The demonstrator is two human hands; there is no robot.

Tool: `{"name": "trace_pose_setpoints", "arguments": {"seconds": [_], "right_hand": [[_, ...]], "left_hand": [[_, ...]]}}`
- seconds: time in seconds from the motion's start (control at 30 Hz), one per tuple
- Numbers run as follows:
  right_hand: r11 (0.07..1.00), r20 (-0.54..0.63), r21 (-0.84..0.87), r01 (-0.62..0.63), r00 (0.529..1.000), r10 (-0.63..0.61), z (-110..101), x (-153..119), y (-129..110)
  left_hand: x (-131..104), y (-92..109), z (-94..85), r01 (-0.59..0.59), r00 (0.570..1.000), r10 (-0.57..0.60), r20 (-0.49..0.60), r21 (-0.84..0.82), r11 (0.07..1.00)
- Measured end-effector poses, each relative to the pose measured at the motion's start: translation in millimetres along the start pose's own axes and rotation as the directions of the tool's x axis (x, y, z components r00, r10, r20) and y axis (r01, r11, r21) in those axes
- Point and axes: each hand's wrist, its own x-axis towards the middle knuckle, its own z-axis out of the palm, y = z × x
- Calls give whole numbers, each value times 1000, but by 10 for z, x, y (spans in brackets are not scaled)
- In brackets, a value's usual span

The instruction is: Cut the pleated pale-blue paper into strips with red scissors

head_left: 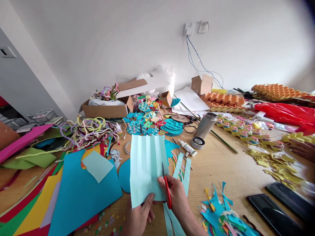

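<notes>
A light aqua sheet (pixel 146 167) with lengthwise creases is held up over the table. My left hand (pixel 140 213) grips its bottom edge, with the thumb on the front. My right hand (pixel 176 193) is closed round the red handles of the scissors (pixel 167 191), whose blades point up and lie at the sheet's right part. Cut aqua strips (pixel 187 175) lie right of the sheet, and more strips (pixel 173 219) show below it, by my right wrist. Behind the sheet, a blue paper circle (pixel 125 175) is partly hidden.
Blue card (pixel 86 193) and coloured sheets lie left. A glue bottle (pixel 187 147), steel flask (pixel 206 126) and its lid (pixel 197 143) stand beyond my right hand. Blue scraps (pixel 221 213) and phones (pixel 273 213) are at right. Another person's hand (pixel 304 149) is at the far right.
</notes>
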Motion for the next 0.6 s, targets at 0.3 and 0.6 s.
{"name": "trace_pose_setpoints", "arguments": {"seconds": [0.3,0.6], "right_hand": [[986,47,116,-117,993,113,3,-24,-74],[1000,6,-4,-10,1000,10,-9,-12,-21]], "left_hand": [[16,-30,0,-29,1000,29,4,-10,1000],[18,-19,-20,-31,999,32,27,-5,999]]}}
